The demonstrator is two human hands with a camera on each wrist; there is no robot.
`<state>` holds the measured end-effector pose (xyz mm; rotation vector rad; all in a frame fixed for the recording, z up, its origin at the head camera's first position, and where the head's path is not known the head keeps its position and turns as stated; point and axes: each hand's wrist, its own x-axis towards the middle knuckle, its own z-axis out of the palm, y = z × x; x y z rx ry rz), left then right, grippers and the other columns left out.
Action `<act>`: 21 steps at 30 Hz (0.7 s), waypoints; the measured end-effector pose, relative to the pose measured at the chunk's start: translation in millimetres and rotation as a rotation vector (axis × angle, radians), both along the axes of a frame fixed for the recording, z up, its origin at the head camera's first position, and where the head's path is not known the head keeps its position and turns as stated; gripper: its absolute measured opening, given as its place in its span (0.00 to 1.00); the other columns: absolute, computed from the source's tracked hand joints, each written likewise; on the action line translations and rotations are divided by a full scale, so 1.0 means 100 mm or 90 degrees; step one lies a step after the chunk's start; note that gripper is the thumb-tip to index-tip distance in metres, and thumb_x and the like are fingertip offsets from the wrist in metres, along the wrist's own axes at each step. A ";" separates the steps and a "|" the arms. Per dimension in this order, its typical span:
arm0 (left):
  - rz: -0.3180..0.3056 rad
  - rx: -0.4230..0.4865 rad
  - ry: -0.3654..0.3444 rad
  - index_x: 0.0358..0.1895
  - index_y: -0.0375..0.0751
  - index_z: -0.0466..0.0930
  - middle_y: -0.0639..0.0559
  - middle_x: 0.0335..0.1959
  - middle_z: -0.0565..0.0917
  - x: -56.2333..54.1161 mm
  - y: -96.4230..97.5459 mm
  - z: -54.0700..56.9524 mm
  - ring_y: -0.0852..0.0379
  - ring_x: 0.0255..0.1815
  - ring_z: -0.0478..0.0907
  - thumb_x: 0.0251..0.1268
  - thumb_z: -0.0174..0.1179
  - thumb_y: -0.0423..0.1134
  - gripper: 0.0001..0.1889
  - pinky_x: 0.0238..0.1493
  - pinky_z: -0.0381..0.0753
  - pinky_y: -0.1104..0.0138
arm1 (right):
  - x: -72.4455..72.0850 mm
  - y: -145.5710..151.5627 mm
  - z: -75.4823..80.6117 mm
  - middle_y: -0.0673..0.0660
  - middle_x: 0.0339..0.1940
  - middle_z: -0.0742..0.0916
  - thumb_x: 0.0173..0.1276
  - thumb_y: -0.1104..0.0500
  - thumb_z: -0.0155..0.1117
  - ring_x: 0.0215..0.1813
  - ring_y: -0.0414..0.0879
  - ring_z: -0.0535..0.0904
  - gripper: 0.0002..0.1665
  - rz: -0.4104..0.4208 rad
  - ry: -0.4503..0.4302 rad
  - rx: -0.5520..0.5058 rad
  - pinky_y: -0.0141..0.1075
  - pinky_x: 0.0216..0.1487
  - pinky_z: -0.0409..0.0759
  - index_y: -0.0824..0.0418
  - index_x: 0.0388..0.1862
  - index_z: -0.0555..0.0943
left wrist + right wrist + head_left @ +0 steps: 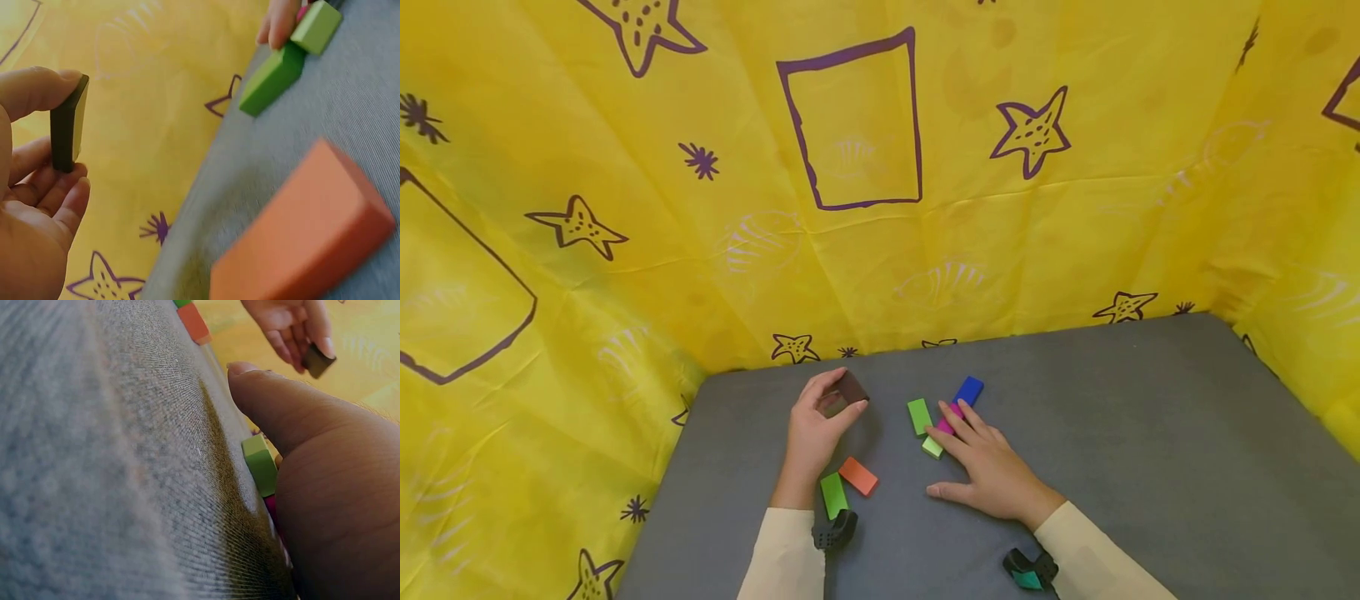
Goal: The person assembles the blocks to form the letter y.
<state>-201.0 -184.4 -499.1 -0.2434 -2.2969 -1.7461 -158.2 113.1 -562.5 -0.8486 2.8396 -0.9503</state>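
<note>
In the head view my left hand (822,418) pinches a dark brown block (853,387) by its ends, raised over the table's left side. The left wrist view has this block (64,128) between thumb and fingertips. My right hand (994,468) lies palm down with fingers spread. Its fingertips rest over a magenta block (950,419), partly hidden beneath them. That block lies in a slanting row between a blue block (970,389) and a light green block (932,447). Just left of the row lies a green block (918,417), close to the right index fingertip.
An orange block (858,477) and another green block (833,495) lie beside the left forearm. The grey cloth-covered table (1157,433) is bordered by yellow patterned fabric (865,283) at the back and sides. Black straps circle both wrists.
</note>
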 end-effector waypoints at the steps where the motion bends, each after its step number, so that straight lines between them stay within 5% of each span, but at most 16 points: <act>1: -0.004 0.000 0.004 0.70 0.41 0.84 0.47 0.64 0.82 -0.02 0.02 0.01 0.46 0.63 0.79 0.64 0.81 0.33 0.30 0.68 0.75 0.38 | 0.00 0.00 0.00 0.56 0.91 0.58 0.70 0.26 0.71 0.90 0.59 0.38 0.53 0.001 0.000 -0.003 0.72 0.76 0.58 0.50 0.85 0.72; 11: -0.028 -0.004 0.008 0.71 0.36 0.82 0.45 0.66 0.81 -0.15 0.22 0.10 0.45 0.65 0.79 0.63 0.81 0.32 0.32 0.69 0.74 0.37 | 0.00 0.01 0.01 0.57 0.90 0.59 0.70 0.27 0.71 0.90 0.60 0.40 0.52 0.008 0.013 -0.013 0.72 0.76 0.59 0.51 0.85 0.73; 21: -0.048 -0.004 -0.018 0.72 0.39 0.82 0.45 0.67 0.81 -0.27 0.35 0.05 0.45 0.66 0.79 0.64 0.82 0.36 0.32 0.71 0.75 0.46 | -0.01 0.01 -0.01 0.58 0.90 0.61 0.70 0.27 0.71 0.89 0.62 0.43 0.52 0.009 0.031 -0.022 0.72 0.75 0.60 0.52 0.84 0.74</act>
